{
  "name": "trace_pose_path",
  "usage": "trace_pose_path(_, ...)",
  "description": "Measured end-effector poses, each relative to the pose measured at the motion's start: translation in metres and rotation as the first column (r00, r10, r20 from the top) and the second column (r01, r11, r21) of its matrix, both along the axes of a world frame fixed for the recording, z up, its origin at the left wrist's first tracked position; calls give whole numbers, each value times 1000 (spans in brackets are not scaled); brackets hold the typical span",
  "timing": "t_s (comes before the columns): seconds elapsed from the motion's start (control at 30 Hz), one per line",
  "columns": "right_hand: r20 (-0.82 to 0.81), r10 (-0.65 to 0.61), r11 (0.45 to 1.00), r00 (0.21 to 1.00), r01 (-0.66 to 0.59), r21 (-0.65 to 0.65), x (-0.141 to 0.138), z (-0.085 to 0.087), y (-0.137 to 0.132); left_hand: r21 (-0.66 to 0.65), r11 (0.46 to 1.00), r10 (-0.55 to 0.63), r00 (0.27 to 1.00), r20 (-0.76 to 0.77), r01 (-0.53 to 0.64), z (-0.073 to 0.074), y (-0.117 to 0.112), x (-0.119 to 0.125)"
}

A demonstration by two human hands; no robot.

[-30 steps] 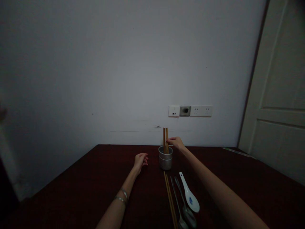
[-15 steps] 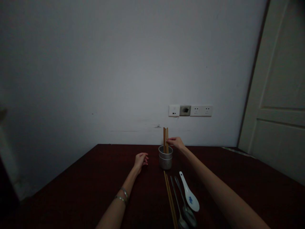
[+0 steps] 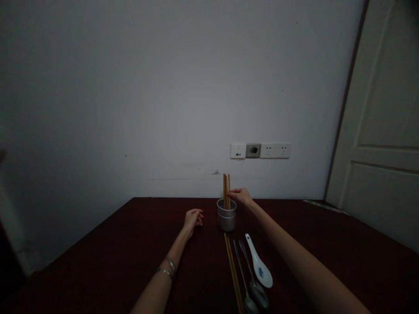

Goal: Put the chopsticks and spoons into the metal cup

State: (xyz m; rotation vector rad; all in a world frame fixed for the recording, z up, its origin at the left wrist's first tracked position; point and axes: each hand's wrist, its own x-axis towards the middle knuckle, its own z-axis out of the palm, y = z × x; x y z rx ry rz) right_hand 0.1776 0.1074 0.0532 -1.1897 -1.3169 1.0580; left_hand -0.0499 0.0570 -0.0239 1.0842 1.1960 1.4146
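A small metal cup (image 3: 226, 216) stands on the dark red table (image 3: 131, 261) near the wall. Wooden chopsticks (image 3: 226, 188) stand upright in it. My right hand (image 3: 241, 195) reaches over the cup and pinches those chopsticks near their upper half. My left hand (image 3: 193, 216) rests on the table just left of the cup, fingers loosely curled, holding nothing.
Another pair of chopsticks (image 3: 233, 272), two metal spoons (image 3: 250, 284) and a white ceramic spoon with a blue mark (image 3: 260, 268) lie in front of the cup. Wall sockets (image 3: 261, 151) sit above the table. A door (image 3: 382, 131) stands at the right.
Almost nothing differs; my right hand stays pinched on the chopsticks in the cup and the view has shifted very slightly.
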Motion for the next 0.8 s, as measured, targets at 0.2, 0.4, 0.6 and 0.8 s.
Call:
trace_pose_path(0.2,9,-2,1000,1000,2,10,-3,1,0,8,1000,-2,1000,-5,2,-2,1,0)
trace_pose_path(0.4,29,-3,1000,1000,2,15,-1,-1,2,6,1000,-5,1000,-15,5,-2,2,0)
trace_pose_path(0.6,37,16,1000,999,-17,25,3,-4,3,25,1000,-18,1000,-14,18,-2,0,-1)
trace_pose_path(0.8,42,-40,998,998,38,48,27,-8,-1,17,1000,-4,999,-41,5,-1,0,0)
